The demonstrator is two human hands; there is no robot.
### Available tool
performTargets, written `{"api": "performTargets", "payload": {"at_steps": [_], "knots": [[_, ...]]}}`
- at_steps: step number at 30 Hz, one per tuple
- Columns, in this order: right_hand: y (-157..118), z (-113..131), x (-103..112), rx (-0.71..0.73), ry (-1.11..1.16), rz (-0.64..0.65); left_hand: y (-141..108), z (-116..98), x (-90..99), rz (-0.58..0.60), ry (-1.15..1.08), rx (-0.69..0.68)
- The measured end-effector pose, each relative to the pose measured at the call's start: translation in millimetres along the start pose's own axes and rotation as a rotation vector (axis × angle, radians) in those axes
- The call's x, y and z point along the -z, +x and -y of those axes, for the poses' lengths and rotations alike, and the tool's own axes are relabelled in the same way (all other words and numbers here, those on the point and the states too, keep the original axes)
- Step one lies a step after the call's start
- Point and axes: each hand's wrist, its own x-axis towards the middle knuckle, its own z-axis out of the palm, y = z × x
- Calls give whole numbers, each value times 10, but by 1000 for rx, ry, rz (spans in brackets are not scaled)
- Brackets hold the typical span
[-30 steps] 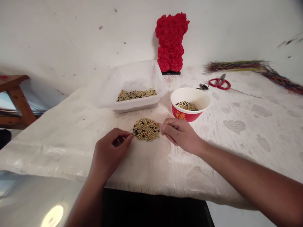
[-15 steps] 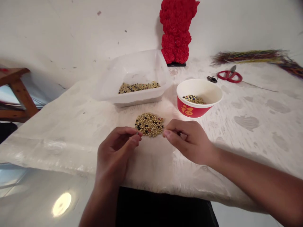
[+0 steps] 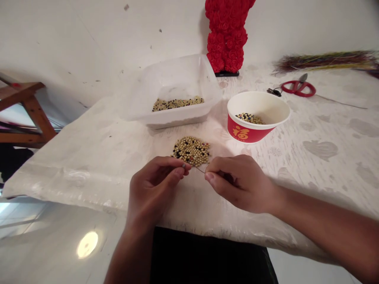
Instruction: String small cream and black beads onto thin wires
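My left hand point(image 3: 155, 183) pinches a small dark bead point(image 3: 184, 166) between thumb and forefinger. Facing it, my right hand point(image 3: 239, 183) is closed on a thin dark wire point(image 3: 200, 169), which sticks out from the fingertips toward the left hand. Whether the wire passes through the bead cannot be made out. Just behind the fingertips lies a round pile of beads point(image 3: 192, 149), mostly cream with some black and a few red ones. The pile rests on the pale patterned tablecloth point(image 3: 97, 157).
Behind the pile stands a white plastic tub point(image 3: 177, 120) holding more beads. To its right is a red and white paper bowl point(image 3: 251, 135), also with beads. Farther right lie red-handled scissors point(image 3: 299, 88) and a wire bundle point(image 3: 325, 62). A red rose figure point(image 3: 226, 43) stands at the back.
A stretch of wire now shows between my hands, and the fingertips are slightly nearer each other. The whole view has shifted a little, so the things on the table appear farther right and higher.
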Motion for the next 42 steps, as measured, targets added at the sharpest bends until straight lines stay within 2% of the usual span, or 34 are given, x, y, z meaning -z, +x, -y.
{"api": "performTargets", "payload": {"at_steps": [25,42], "knots": [[-53,22,-19,48,-2,41,-16,-21,-39,-31,41,-5],[-44,33,-22,63,-30,-6,-23,-19,-49,-43,60,-32]]}}
